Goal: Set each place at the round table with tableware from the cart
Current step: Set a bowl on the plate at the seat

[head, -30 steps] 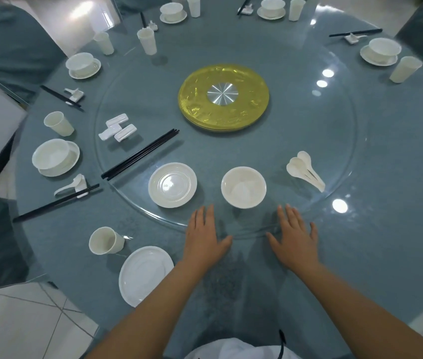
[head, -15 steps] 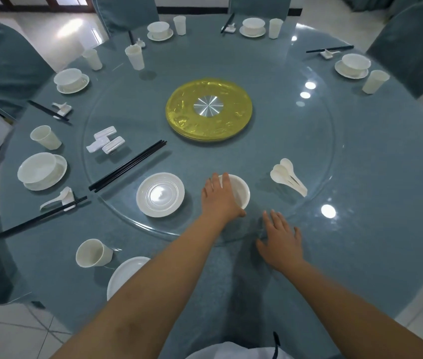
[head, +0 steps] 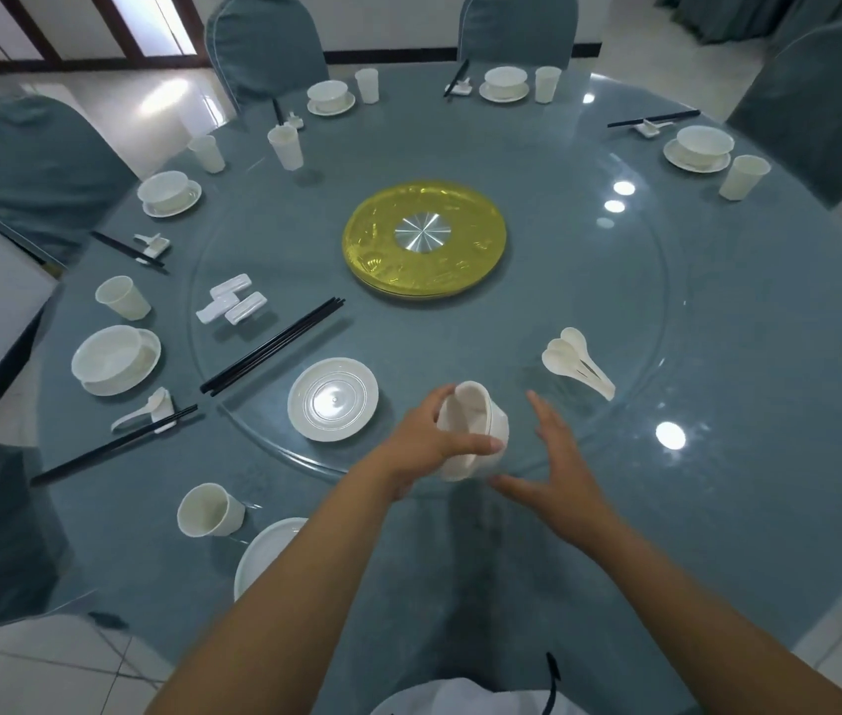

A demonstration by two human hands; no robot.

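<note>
The left hand (head: 426, 438) has lifted the white bowl (head: 475, 430) off the glass turntable (head: 615, 312) and grips it tilted; the right hand (head: 558, 472) has come up, fingers spread, beside it

Cups (head: 122, 297): seven; bowls (head: 106, 350): six; saucers (head: 171, 211) under bowls: five; yellow disc (head: 372, 250): one; hands (head: 418, 441): two

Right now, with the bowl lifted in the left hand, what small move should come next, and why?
Probably carry the bowl left and down onto the bare plate at the near edge. The left hand grips it tilted above the glass, the right hand is open beside it, and the finished places each show a bowl on a plate.
</note>
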